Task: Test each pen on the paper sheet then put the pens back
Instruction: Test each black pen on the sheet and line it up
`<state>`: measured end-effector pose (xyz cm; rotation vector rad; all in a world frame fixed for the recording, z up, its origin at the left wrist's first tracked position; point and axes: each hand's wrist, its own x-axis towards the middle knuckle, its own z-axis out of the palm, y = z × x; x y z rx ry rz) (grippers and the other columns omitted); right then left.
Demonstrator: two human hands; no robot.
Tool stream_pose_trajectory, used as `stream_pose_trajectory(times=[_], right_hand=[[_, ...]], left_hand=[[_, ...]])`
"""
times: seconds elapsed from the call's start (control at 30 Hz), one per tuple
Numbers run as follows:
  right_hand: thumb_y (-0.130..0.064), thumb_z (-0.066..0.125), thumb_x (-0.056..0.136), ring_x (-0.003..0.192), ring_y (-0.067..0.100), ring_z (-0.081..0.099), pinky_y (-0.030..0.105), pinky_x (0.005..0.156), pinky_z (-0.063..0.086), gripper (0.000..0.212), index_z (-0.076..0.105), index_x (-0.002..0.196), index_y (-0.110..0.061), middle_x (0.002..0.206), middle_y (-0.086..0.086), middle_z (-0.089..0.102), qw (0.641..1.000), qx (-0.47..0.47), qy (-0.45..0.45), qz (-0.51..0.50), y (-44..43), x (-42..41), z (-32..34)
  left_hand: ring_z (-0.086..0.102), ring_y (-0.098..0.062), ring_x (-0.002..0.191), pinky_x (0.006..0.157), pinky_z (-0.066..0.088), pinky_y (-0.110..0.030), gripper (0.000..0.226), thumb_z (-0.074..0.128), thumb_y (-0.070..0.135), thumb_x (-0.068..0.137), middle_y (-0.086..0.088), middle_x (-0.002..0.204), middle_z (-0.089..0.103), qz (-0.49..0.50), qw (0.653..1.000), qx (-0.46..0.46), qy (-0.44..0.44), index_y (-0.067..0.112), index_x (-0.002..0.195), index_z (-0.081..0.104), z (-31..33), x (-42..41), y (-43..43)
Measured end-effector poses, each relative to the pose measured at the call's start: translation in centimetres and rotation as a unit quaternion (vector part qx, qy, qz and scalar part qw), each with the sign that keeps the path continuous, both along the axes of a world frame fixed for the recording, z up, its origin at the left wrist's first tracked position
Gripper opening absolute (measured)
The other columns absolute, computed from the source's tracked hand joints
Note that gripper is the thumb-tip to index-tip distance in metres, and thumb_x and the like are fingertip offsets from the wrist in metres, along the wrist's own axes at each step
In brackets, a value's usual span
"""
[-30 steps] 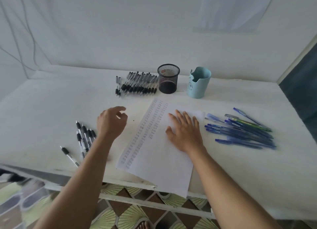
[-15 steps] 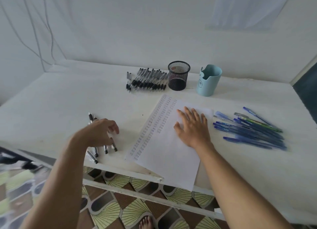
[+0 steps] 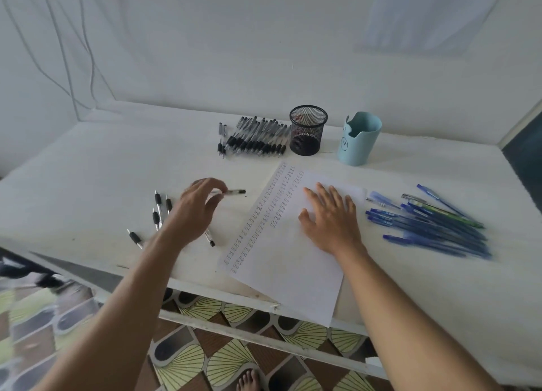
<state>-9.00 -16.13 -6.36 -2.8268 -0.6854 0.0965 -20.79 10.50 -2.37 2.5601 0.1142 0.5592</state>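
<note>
Left hand (image 3: 199, 212), centre-left of the head view, pinches a black pen (image 3: 233, 191) in curled fingertips, arm reaching forward. Right hand (image 3: 330, 219) lies flat with fingers spread on the paper sheet (image 3: 281, 273), mid-frame. Columns of marks cover the sheet's left part, so testing seems well along. Loose black pens (image 3: 158, 212) at lower left and blue pens (image 3: 434, 226) at right lie out, none standing in the mesh cup (image 3: 308, 131) or blue cup (image 3: 359, 141).

Head camera, downward over table (image 3: 117, 170)
</note>
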Motion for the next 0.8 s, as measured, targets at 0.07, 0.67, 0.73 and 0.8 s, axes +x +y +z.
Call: stream_pose_trajectory(times=[0.07,0.67,0.73,0.8], right_hand=[[-0.053,0.016,0.088,0.154,0.020,0.007,0.049,0.123,0.002,0.072,0.023,0.157,-0.033,0.167,-0.004,0.012,1.000,0.000,-0.002,0.000,0.0,0.0,0.0],[-0.053,0.019,0.089,0.154,0.021,0.009,0.050,0.122,0.001,0.071,0.024,0.157,-0.033,0.167,-0.003,0.014,1.000,0.004,-0.004,-0.005,0.1,0.1,-0.2],[-0.053,0.017,0.089,0.154,0.021,0.007,0.050,0.123,0.000,0.072,0.022,0.157,-0.033,0.167,-0.003,0.012,1.000,0.000,-0.001,-0.001,0.0,0.1,-0.1],[-0.052,0.017,0.090,0.154,0.022,0.006,0.050,0.123,0.000,0.071,0.021,0.157,-0.032,0.168,-0.002,0.011,1.000,0.000,0.000,0.004,-0.1,0.1,0.0]], left_hand=[[0.062,-0.021,0.091,0.078,0.045,-0.028,0.021,0.055,0.004,0.099,-0.008,0.104,0.066,-0.015,0.999,-0.044,-0.019,0.015,0.116,0.057,0.2,0.6,-2.1],[0.048,-0.007,0.063,0.058,0.037,-0.022,0.044,0.055,0.066,0.084,0.007,0.073,0.055,-0.036,0.977,-0.212,-0.001,0.023,0.078,0.058,0.5,5.0,-8.4],[0.053,-0.001,0.061,0.058,0.040,-0.018,0.032,0.057,0.053,0.094,0.010,0.074,0.061,0.003,0.965,-0.260,-0.005,0.024,0.087,0.067,0.0,5.2,-8.5],[0.056,-0.005,0.067,0.063,0.044,-0.024,0.043,0.042,0.046,0.104,0.008,0.078,0.066,0.021,0.920,-0.390,-0.018,0.020,0.090,0.073,-0.3,5.3,-9.0]])
